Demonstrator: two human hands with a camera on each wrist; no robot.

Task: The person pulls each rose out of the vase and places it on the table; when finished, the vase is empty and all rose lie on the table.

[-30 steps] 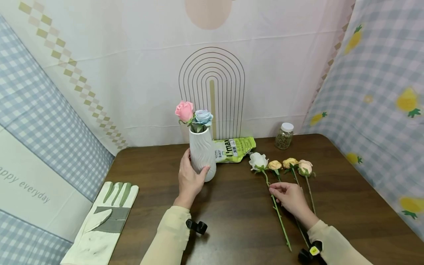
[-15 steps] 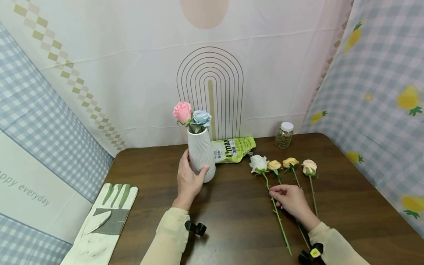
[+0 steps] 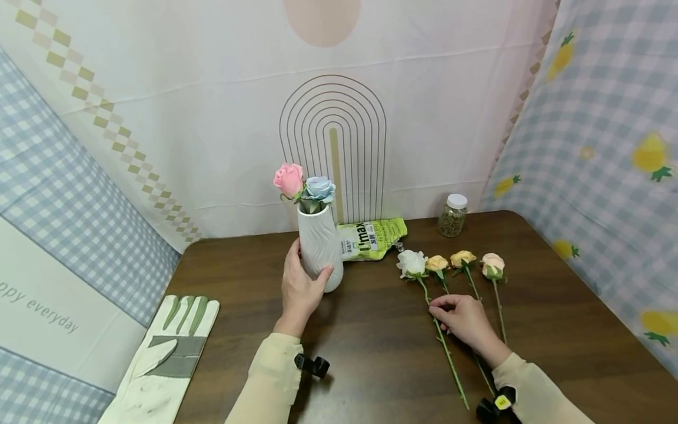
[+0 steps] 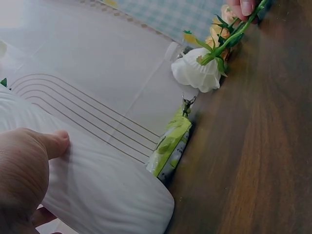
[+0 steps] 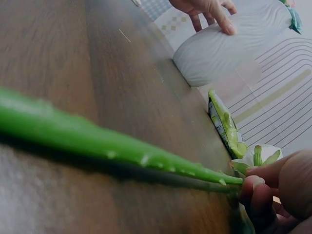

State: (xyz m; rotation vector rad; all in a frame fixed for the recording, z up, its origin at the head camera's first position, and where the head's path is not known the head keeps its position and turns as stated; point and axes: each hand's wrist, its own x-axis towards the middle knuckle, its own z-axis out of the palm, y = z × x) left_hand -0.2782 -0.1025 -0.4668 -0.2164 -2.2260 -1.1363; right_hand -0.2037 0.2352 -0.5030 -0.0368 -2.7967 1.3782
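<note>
A white ribbed vase (image 3: 319,247) stands on the table with a pink rose (image 3: 289,180) and a light blue rose (image 3: 319,189) in it. My left hand (image 3: 302,291) grips the vase's side, its thumb across the front, as the left wrist view also shows. With thumb and fingertips my right hand (image 3: 466,321) pinches the green stem (image 5: 146,156) of a white rose (image 3: 411,264). To the right of that bloom lie a small yellow rose (image 3: 437,263), another yellow rose (image 3: 463,258) and a pale peach rose (image 3: 493,266); my right hand partly covers their stems.
Behind the vase lies a green and white packet (image 3: 373,238). A lidded glass jar (image 3: 452,215) stands near the back right edge. White and grey gloves (image 3: 172,353) lie at the left edge of the brown table (image 3: 371,365). Cloth hangs around the sides and back.
The peach rose has shifted slightly right, away from the neighbouring yellow one. Both hands keep their holds on the vase and the white rose's stem, and the head view has turned slightly.
</note>
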